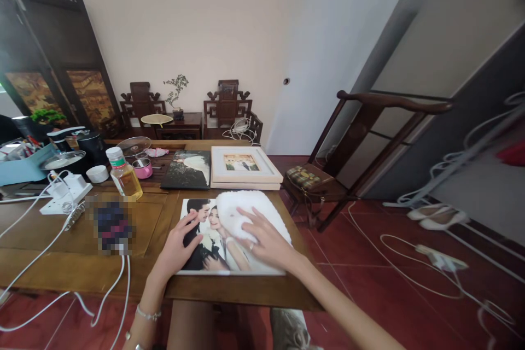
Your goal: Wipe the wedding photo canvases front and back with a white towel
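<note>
A large wedding photo print (205, 240) lies flat near the front edge of the wooden table (82, 262). My left hand (176, 249) rests on its left side with fingers spread, pressing it down. My right hand (262, 238) lies flat, fingers stretched, on a white fluffy cloth (233, 210) that covers the print's upper right part. Behind it are a dark photo canvas (186, 169) and a white framed picture (244, 164) on a stack.
A bottle of yellow liquid (125, 175), pink cup (143, 168), power strip (65, 197) with white cables, kettle and tray sit at the table's left. A dark wooden chair (328, 175) stands right of the table. Cables and white shoes (435, 219) lie on the red floor.
</note>
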`<action>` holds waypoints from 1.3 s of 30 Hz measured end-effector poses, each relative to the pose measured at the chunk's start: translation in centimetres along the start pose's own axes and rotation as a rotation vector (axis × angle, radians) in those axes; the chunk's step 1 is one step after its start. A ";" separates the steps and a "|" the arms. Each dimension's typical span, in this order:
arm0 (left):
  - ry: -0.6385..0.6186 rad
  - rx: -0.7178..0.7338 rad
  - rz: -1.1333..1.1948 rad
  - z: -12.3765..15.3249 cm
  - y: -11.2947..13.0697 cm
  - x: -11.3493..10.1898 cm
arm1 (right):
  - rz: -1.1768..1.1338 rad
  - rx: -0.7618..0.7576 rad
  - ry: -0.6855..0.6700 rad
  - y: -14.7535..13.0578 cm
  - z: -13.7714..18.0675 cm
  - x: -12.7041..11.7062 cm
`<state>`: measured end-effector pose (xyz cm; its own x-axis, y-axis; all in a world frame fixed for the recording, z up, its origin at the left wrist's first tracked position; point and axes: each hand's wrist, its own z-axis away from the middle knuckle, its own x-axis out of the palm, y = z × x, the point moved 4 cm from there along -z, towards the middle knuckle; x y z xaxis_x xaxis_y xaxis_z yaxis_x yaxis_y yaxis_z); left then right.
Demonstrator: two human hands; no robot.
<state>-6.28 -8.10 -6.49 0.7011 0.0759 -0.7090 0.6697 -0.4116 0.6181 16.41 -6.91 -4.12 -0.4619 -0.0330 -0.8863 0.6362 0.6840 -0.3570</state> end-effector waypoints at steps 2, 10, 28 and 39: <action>0.005 0.006 0.000 0.0 0.1 0.0 | -0.054 0.005 -0.109 -1.9 2.3 -0.8; 0.005 0.004 -0.013 0.1 0.0 0.2 | -0.416 0.206 -0.369 -1.8 7.2 -3.2; 0.027 0.007 0.005 0.0 0.0 0.1 | -0.161 0.130 -0.086 -1.1 4.5 -0.7; 0.020 -0.014 0.005 0.1 0.1 0.1 | -0.295 0.244 -0.213 1.9 4.1 -1.4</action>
<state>-6.14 -8.23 -6.52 0.7091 0.0925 -0.6990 0.6696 -0.3990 0.6264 20.80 -8.62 -4.79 -0.5239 -0.3682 -0.7681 0.6356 0.4313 -0.6403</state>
